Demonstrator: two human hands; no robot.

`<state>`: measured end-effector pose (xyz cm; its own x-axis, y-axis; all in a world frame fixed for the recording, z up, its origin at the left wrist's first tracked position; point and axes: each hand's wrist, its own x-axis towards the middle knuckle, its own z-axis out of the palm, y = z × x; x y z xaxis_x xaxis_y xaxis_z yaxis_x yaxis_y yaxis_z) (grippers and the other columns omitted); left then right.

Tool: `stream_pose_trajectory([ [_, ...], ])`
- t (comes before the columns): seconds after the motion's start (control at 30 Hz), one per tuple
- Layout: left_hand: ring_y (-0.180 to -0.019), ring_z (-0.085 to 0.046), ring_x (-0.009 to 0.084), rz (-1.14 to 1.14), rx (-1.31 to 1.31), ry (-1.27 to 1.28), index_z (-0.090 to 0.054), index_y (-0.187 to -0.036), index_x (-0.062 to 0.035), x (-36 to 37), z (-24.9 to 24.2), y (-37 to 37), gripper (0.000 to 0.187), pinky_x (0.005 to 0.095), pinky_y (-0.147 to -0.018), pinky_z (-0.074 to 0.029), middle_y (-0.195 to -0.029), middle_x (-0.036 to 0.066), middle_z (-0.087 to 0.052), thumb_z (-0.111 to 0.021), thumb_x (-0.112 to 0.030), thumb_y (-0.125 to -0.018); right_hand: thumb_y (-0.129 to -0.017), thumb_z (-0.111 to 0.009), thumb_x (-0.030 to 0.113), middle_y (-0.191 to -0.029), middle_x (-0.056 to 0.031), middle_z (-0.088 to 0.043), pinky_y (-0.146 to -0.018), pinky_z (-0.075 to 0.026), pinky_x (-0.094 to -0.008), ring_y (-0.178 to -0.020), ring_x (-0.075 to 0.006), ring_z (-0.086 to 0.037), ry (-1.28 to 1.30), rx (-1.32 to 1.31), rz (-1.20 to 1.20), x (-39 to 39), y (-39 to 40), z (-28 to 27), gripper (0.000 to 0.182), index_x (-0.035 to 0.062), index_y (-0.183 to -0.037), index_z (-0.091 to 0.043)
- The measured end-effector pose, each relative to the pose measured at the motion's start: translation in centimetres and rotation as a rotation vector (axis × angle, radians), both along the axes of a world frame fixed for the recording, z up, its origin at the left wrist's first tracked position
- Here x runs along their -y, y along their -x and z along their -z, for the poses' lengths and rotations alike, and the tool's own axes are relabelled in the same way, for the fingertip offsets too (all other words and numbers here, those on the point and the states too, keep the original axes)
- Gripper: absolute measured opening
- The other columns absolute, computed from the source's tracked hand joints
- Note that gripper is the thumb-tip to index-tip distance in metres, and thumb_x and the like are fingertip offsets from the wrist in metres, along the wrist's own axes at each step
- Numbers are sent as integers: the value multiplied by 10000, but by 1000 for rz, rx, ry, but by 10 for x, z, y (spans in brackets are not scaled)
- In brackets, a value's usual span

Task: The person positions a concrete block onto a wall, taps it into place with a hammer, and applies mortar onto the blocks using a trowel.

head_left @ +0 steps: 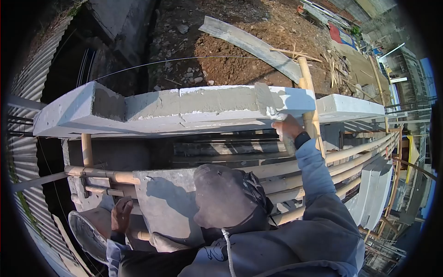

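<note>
My right hand (289, 127) reaches out to the top of a pale block wall (152, 108), its fingers wrapped round a trowel (264, 98). The flat grey blade lies against the wall's upper edge, and whitish mortar (273, 112) clings where it meets my fingers. The handle is hidden in my grip. At the lower left, my left hand (121, 215) is beside a mortar-smeared bucket (87, 235). Its fingers look curled together; whether they hold anything is hidden. Grey mortar coats much of the wall's top face.
Bamboo poles (341, 159) run along my side of the wall, and an upright bamboo pole (308, 92) stands near my right hand. A grey board (168, 203) lies below me. A string (184, 58) stretches beyond the wall, above soil and a long plank (249, 44).
</note>
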<state>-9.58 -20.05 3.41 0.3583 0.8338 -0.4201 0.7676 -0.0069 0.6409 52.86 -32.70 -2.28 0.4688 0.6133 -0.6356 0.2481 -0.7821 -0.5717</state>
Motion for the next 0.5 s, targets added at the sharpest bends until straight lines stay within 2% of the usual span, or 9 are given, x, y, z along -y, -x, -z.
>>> stream_pose_trajectory([
  [0.03, -758, -624, 223, -5, 2, 0, -616, -1055, 13, 2, 2, 2, 324, 327, -702, -495, -872, 144, -648, -566, -254, -879, -749, -646, 212, -765, -198, -670, -637, -520, -415, -681, -356, -656, -82, 285, -543, -17, 8, 6, 270, -18, -889, -660],
  [0.13, -759, -621, 216, 11, 13, -14, -617, -1052, 14, 5, 13, 10, 317, 327, -702, -493, -879, 143, -647, -561, -247, -880, -745, -580, 247, -827, -309, -634, -737, -519, -437, -771, -407, -643, -22, 173, -571, -73, 79, 3, 312, -47, -821, -653],
  [0.17, -759, -620, 213, 20, 16, -17, -617, -1051, 15, 4, 15, 11, 316, 326, -702, -492, -879, 141, -646, -560, -246, -881, -727, -584, 264, -874, -316, -630, -759, -514, -438, -805, -417, -638, -59, 308, -1010, -81, 103, -9, 351, -66, -830, -646],
  [0.2, -759, -617, 208, 9, 10, -15, -618, -1049, 15, 3, 13, 9, 315, 324, -701, -491, -876, 139, -645, -559, -246, -881, -720, -591, 258, -827, -305, -632, -752, -517, -439, -783, -418, -636, -208, 219, -642, -74, 129, 15, 336, -61, -811, -642],
  [0.23, -758, -615, 203, -1, 3, -11, -619, -1047, 16, 2, 10, 7, 315, 322, -699, -491, -872, 137, -643, -558, -245, -882, -725, -597, 270, -790, -261, -640, -724, -511, -448, -759, -409, -634, -249, 230, -788, -68, 142, 63, 314, -26, -822, -642],
  [0.27, -758, -613, 199, -13, -4, -6, -620, -1045, 17, 2, 8, 6, 314, 319, -698, -490, -868, 135, -642, -557, -245, -882, -727, -614, 292, -741, -213, -640, -669, -502, -435, -716, -401, -628, -384, 72, -816, -60, 151, 27, 329, -28, -800, -624],
  [0.37, -750, -605, 193, -42, 27, -20, -622, -1041, 21, 2, 4, 6, 316, 318, -692, -487, -851, 128, -638, -556, -245, -882, -774, -673, 277, -736, -69, -634, -638, -457, -324, -675, -140, -567, -152, -374, -436, -6, 155, 16, 280, 39, -918, -644],
  [0.43, -744, -604, 190, -38, 18, -8, -623, -1042, 18, 2, 13, 13, 320, 319, -691, -487, -850, 126, -638, -552, -251, -884, -808, -657, 222, -864, -38, -652, -703, -459, -264, -778, -113, -583, -180, -471, -220, 38, 142, 25, 259, 40, -990, -642],
  [0.5, -756, -611, 195, -19, -2, 35, -625, -1044, 16, 1, 18, 12, 327, 323, -702, -489, -863, 129, -644, -548, -260, -886, -835, -615, 240, -713, -25, -565, -526, -457, -299, -570, -140, -545, -283, -709, 265, 77, 135, 22, 198, 74, -938, -588],
])
